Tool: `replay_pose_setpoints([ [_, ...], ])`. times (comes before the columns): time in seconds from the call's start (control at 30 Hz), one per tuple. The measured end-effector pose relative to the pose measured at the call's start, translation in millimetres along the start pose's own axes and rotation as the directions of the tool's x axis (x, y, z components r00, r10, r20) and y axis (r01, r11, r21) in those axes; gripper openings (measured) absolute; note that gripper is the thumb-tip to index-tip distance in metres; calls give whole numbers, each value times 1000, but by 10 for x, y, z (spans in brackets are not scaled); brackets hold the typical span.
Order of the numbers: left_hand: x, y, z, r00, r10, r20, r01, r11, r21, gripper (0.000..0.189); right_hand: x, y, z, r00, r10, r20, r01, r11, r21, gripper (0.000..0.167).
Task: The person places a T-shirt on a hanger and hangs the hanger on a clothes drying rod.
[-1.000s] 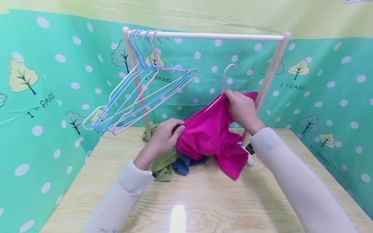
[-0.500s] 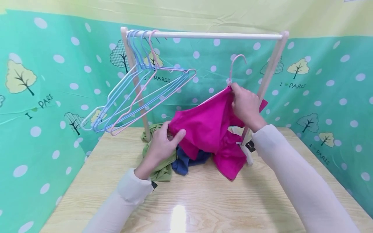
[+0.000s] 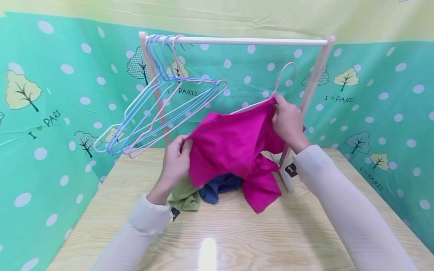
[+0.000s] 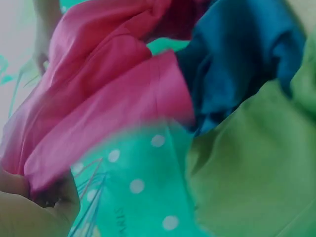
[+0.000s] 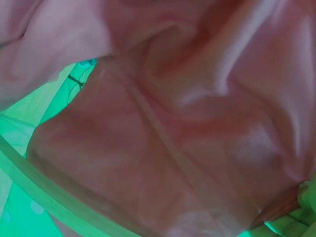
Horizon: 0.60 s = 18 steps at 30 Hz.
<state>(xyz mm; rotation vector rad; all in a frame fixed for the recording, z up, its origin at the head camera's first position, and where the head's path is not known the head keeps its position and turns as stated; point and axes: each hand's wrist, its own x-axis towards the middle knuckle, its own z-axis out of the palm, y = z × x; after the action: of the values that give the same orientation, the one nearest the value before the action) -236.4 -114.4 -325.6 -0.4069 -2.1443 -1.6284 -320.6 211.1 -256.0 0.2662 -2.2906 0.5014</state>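
A magenta shirt (image 3: 234,139) is stretched between both hands in the head view, its lower part hanging down close over the table. Inside its neckline sits a pink hanger (image 3: 279,77), the hook tilted right and one bare arm showing along the upper edge. My left hand (image 3: 176,160) pinches the shirt's left edge between thumb and fingers; the left wrist view shows this hand (image 4: 39,207) at the cloth's corner. Near the hook's base my right hand (image 3: 288,120) grips the shirt together with the hanger. The shirt (image 5: 197,123) fills most of the right wrist view.
Behind the shirt stands a clothes rack with a white rail (image 3: 237,40). Several blue, white and pink hangers (image 3: 162,79) hang at its left end. A green garment (image 3: 186,195) and a blue garment (image 3: 218,190) lie on the wooden table (image 3: 237,237).
My left hand has moved left and pulled the shirt's left side out and wider. My right hand has risen slightly to the right, and the hanger's hook has tilted further right.
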Motion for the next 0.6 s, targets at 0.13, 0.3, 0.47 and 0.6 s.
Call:
replay_pose_setpoints([
  [0.13, 38, 102, -123, 997, 40, -66, -36, 998, 48, 30, -12, 21, 8, 1000, 10, -8, -9, 1000, 16, 11],
  [0.3, 87, 181, -226, 994, 82, -70, -74, 991, 112, 31, -30, 76, 15, 999, -37, -10, 37, 999, -16, 8],
  [0.47, 100, 223, -308, 979, 159, -125, -140, 979, 152, 33, -51, 151, 27, 998, -65, 12, 65, 997, -43, 6],
  [0.6, 120, 362, -418, 943, 275, -187, -246, 955, 163, 34, -58, 162, 34, 996, -82, 21, 82, 996, -39, 6],
])
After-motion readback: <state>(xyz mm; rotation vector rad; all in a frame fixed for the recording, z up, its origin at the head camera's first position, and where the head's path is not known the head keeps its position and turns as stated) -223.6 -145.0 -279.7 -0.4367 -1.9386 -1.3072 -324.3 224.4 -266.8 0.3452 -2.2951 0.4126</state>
